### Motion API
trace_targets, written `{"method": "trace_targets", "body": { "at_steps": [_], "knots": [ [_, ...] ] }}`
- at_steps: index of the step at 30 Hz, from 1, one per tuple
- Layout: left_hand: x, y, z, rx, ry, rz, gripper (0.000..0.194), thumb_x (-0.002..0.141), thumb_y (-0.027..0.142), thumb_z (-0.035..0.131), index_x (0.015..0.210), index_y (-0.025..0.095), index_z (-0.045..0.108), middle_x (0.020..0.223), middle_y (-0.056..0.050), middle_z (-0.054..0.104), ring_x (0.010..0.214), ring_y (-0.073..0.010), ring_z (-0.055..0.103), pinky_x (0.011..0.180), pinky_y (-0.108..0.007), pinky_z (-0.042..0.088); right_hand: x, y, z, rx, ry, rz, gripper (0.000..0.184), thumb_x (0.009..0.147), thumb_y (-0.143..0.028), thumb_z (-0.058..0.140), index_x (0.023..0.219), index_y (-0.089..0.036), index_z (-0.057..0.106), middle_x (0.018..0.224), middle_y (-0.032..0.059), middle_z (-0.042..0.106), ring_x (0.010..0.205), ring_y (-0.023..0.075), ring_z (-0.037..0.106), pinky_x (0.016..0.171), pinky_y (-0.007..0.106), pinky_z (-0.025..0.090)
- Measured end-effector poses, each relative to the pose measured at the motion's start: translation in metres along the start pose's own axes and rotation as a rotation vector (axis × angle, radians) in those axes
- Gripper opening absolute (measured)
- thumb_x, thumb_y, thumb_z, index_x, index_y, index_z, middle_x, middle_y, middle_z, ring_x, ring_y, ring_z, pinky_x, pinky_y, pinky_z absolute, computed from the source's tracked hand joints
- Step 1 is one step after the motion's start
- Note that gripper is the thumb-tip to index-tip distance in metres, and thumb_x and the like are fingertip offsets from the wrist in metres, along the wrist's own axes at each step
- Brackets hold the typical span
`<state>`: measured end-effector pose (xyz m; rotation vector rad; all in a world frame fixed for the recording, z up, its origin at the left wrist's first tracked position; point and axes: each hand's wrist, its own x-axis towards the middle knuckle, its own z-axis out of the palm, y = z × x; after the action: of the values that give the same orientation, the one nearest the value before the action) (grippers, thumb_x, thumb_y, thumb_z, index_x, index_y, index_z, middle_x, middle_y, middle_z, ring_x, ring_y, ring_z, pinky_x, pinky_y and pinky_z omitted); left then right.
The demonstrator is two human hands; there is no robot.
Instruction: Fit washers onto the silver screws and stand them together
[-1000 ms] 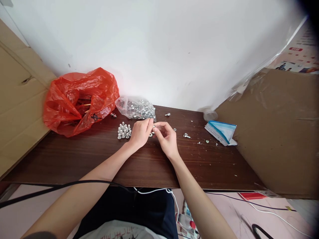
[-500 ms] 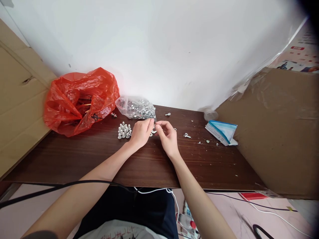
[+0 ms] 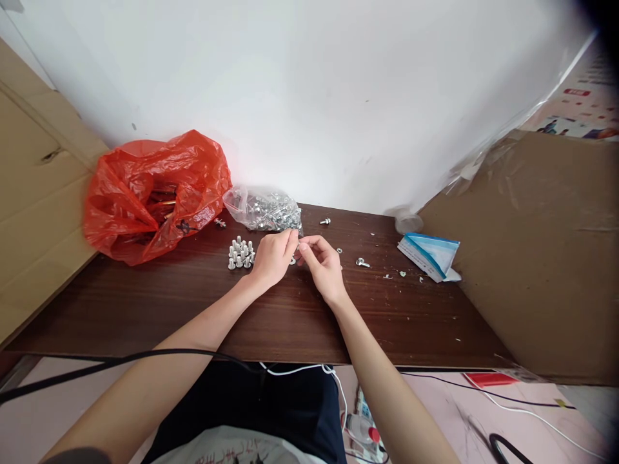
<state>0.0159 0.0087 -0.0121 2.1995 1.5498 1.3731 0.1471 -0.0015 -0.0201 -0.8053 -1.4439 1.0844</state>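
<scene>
My left hand (image 3: pixel 274 258) is closed in a pinch over the middle of the table, its fingertips close against those of my right hand (image 3: pixel 325 265). The right thumb and forefinger are pinched together too. Whatever small part they hold is hidden between the fingers. Left of my left hand, several silver bolts (image 3: pixel 240 252) stand on their heads in a tight group. A washer (image 3: pixel 293 261) lies partly hidden between my hands. Just behind them rests a clear plastic bag (image 3: pixel 271 209) full of small metal hardware.
A red plastic bag (image 3: pixel 159 193) stands at the back left. Loose bolts lie behind my hands (image 3: pixel 325 222) and to the right (image 3: pixel 362 263), with a small ring (image 3: pixel 339 251) nearby. A blue-and-white packet (image 3: pixel 429 256) lies by the cardboard (image 3: pixel 536 258) on the right.
My right fingertips have closed in toward my left ones, covering the small part between them. The ring to the right shows more fully. My left hand stays nearly still.
</scene>
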Motion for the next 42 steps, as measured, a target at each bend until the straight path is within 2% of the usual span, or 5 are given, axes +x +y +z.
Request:
{"method": "trace_targets", "body": {
  "at_steps": [6, 19, 24, 34, 42],
  "knots": [
    [0.0006, -0.0002, 0.0001, -0.007, 0.028, -0.004, 0.04, 0.096, 0.034, 0.031, 0.061, 0.019, 0.042, 0.05, 0.001, 0.043, 0.047, -0.0111, 0.035, 0.052, -0.027, 0.023, -0.0008, 0.0, 0.0003, 0.004, 0.027, -0.038, 0.028, 0.08, -0.04, 0.068, 0.099, -0.023, 0.056, 0.097, 0.0033, 0.062, 0.084, 0.0155, 0.06, 0.07, 0.029, 0.053],
    [-0.0005, -0.0015, 0.002, 0.006, 0.015, -0.004, 0.041, 0.096, 0.034, 0.032, 0.061, 0.019, 0.045, 0.05, 0.001, 0.044, 0.047, -0.0114, 0.036, 0.052, -0.027, 0.023, -0.0003, -0.0003, 0.0008, -0.042, 0.014, -0.015, 0.019, 0.084, -0.037, 0.061, 0.095, -0.022, 0.055, 0.097, 0.0039, 0.06, 0.083, 0.0148, 0.058, 0.069, 0.028, 0.052],
    [-0.0005, -0.0013, 0.0019, 0.001, 0.025, 0.007, 0.04, 0.096, 0.033, 0.031, 0.062, 0.018, 0.045, 0.051, 0.001, 0.046, 0.048, -0.0117, 0.039, 0.053, -0.027, 0.025, -0.0018, -0.002, 0.0004, 0.049, -0.039, -0.069, 0.022, 0.076, -0.023, 0.065, 0.093, -0.024, 0.05, 0.106, 0.0035, 0.059, 0.094, 0.0159, 0.058, 0.072, 0.028, 0.051],
    [-0.0003, -0.0009, 0.0016, 0.011, -0.003, -0.002, 0.042, 0.097, 0.035, 0.03, 0.061, 0.019, 0.044, 0.05, 0.001, 0.045, 0.047, -0.0112, 0.035, 0.053, -0.028, 0.024, 0.0009, 0.0005, 0.0001, -0.086, 0.044, 0.011, 0.027, 0.087, -0.048, 0.057, 0.089, -0.021, 0.059, 0.083, 0.0013, 0.063, 0.07, 0.0133, 0.058, 0.063, 0.027, 0.05],
    [0.0001, -0.0029, 0.0013, 0.0, 0.007, -0.005, 0.039, 0.096, 0.033, 0.032, 0.061, 0.019, 0.042, 0.049, 0.002, 0.041, 0.046, -0.0113, 0.033, 0.052, -0.028, 0.023, 0.001, 0.0011, -0.0007, 0.011, -0.018, -0.01, 0.026, 0.081, -0.042, 0.066, 0.096, -0.023, 0.057, 0.09, 0.0022, 0.062, 0.078, 0.0153, 0.059, 0.069, 0.029, 0.052]
  ]
}}
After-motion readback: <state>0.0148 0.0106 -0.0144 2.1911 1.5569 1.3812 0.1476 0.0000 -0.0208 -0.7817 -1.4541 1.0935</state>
